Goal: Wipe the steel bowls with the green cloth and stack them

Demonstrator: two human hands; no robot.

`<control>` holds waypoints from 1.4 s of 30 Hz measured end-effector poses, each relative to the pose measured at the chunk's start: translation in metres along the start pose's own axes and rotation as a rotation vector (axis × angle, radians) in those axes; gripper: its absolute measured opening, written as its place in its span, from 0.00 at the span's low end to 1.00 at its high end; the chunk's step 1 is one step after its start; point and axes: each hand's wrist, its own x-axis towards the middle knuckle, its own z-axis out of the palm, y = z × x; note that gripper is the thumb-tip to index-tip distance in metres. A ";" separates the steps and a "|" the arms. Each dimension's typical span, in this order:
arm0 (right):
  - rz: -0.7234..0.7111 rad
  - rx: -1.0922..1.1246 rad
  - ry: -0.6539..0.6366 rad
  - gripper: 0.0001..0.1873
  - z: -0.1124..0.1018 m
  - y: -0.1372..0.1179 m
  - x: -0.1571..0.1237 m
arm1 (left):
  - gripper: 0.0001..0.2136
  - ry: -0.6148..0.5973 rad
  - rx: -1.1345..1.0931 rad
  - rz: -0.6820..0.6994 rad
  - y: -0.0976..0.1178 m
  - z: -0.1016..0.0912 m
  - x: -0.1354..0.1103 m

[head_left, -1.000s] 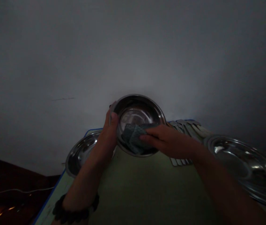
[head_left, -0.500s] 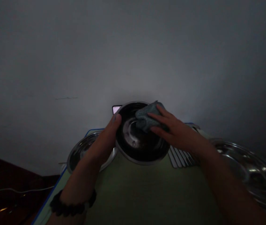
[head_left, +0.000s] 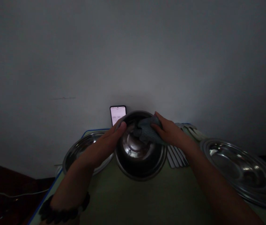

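Observation:
Over the table a shiny metal bowl [head_left: 137,162] is tilted so its inside faces me. My left hand [head_left: 110,136] grips its left rim, the thumb inside and the other fingers mostly hidden behind. A grey-green cloth [head_left: 149,129] is bunched in my right hand [head_left: 168,129], whose thumb presses it against the bowl's right inner wall. The right fingers are partly hidden at the rim. A dark beaded bracelet [head_left: 64,209] circles my left wrist.
A metal basin [head_left: 75,153] stands left, and stacked metal basins [head_left: 240,168] stand right. A slotted spatula [head_left: 176,157] and other utensils [head_left: 192,129] lie behind my right arm. A phone [head_left: 117,114] leans on the wall [head_left: 133,56]. The green table [head_left: 147,200] has a blue edge.
The bowl has come down and tips more toward me, uncovering the phone's lit screen. My right hand with the cloth has shifted lower, its thumb now inside the bowl.

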 end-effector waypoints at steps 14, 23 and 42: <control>0.143 0.133 0.140 0.19 -0.050 0.013 0.002 | 0.23 0.054 -0.017 -0.131 -0.011 -0.020 0.004; 0.116 0.486 0.233 0.19 -0.059 -0.008 -0.006 | 0.20 -0.321 0.266 -0.172 -0.016 -0.008 0.004; 0.377 1.204 -0.099 0.17 -0.022 -0.029 -0.001 | 0.38 -0.013 0.502 0.214 -0.006 0.003 0.001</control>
